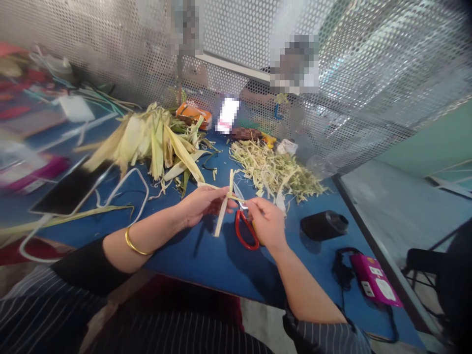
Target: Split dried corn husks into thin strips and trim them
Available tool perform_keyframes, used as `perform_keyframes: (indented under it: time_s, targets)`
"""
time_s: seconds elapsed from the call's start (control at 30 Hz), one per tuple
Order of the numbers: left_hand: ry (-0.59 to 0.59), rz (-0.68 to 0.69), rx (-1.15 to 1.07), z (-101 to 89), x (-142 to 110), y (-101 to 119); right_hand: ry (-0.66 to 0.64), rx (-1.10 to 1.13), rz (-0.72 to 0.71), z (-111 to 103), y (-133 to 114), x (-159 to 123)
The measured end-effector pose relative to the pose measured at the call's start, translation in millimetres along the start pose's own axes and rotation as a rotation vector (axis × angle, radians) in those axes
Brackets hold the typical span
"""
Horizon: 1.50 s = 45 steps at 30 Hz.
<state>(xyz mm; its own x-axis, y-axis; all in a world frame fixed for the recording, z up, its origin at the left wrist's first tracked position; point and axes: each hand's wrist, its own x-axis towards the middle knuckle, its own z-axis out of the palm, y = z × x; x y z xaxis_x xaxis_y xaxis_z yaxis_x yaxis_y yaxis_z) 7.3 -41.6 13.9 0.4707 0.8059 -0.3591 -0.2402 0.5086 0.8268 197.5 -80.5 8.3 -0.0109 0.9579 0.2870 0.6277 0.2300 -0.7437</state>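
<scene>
Pale corn husk strips [222, 216] cross one another in a small knot or fold above the table. My left hand [202, 202] is closed on them, thumb and fingers pinching close to the crossing. With its fingertips, my right hand [268, 223] pinches the end of a strip running right from that crossing. Scissors with red handles [246, 238] lie just beneath the strips, their blades pointing away; my right hand partly covers them. Beyond my left hand is a heap of whole corn husks [147, 137]. Behind my right hand lies a pile of shredded husk [273, 167].
A tablet-like dark screen [73, 189] with a white cable lies left. On the right are a black thread cone [324, 225] and a magenta packet [376, 280] beside a dark cord. A perforated metal screen [236, 69] closes off the back of the blue table [177, 260].
</scene>
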Motion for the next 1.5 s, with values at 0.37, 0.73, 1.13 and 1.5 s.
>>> perform_keyframes:
  time_s: [0.37,0.73,1.13,1.5]
  targets:
    - [0.098,0.117,0.080,3.0,1,-6,0.008,0.055,0.014,-2,-2,1]
    - [0.139,0.174,-0.005,8.1,0,-9,-0.029,0.908,0.435,8,2,8]
    - [0.099,0.198,0.013,11.8,4,-18,-0.079,1.105,0.454,20,0,4]
    - [0.285,0.331,0.100,3.9,7,-17,0.043,0.962,0.335,12,1,3]
